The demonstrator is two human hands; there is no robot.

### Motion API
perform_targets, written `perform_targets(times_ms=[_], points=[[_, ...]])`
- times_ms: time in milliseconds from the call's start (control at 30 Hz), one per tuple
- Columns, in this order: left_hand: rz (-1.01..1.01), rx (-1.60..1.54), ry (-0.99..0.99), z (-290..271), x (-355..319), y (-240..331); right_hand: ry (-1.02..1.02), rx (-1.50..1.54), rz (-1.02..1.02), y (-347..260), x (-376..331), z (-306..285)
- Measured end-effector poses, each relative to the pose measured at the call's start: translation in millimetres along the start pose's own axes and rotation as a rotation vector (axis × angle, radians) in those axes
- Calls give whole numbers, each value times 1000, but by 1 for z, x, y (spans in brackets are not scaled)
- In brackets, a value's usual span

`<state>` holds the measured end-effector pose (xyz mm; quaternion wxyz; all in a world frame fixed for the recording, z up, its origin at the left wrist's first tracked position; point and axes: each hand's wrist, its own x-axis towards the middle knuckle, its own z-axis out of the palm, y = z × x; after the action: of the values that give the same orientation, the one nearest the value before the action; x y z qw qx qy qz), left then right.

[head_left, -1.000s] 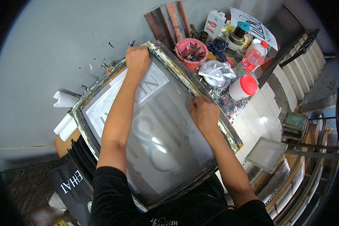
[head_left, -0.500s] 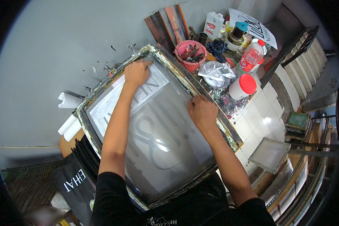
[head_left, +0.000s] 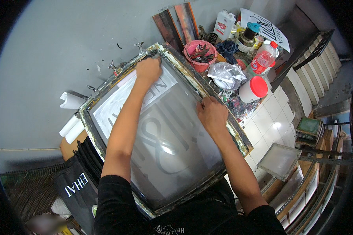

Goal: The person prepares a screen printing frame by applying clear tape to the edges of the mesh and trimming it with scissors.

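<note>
A large screen printing frame (head_left: 239, 138) with paint-crusted rails lies tilted in front of me. Its grey mesh (head_left: 176, 156) carries a looping stencil design, and white paper with dark lettering (head_left: 166, 83) shows through the upper part. My left hand (head_left: 149, 70) is at the far corner of the mesh, fingers curled downward; what they hold, if anything, is hidden. On the right rail, my right hand (head_left: 213, 115) is closed over the inner edge, its fingertips bent toward the mesh.
Metal clamps (head_left: 113, 67) line the far rail by the wall. To the right stand a pink bucket (head_left: 200, 56), a plastic bottle (head_left: 262, 58), a red-lidded jar (head_left: 253, 89) and a bag-covered bowl (head_left: 226, 75). Black bags (head_left: 76, 178) hang at left; stairs (head_left: 315, 74) are at far right.
My left hand has shifted slightly right and farther into the corner, and its outstretched finger is now curled. My right hand stays on the rail.
</note>
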<state>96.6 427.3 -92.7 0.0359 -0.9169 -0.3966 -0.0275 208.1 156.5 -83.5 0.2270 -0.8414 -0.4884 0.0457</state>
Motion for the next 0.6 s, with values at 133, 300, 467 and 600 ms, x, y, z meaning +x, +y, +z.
perform_targets(times_ms=[133,300,467,600], points=[[56,-14,-5,-5,-27,35,21,-3,-7,2,1,4],[145,-88,-58,-7,-56,45,9,-16,5,2,1,3],[94,-129,16,-6,-55,34,23,12,-22,4,1,2],[123,-98,9,0,-59,53,28,11,-13,3,1,1]])
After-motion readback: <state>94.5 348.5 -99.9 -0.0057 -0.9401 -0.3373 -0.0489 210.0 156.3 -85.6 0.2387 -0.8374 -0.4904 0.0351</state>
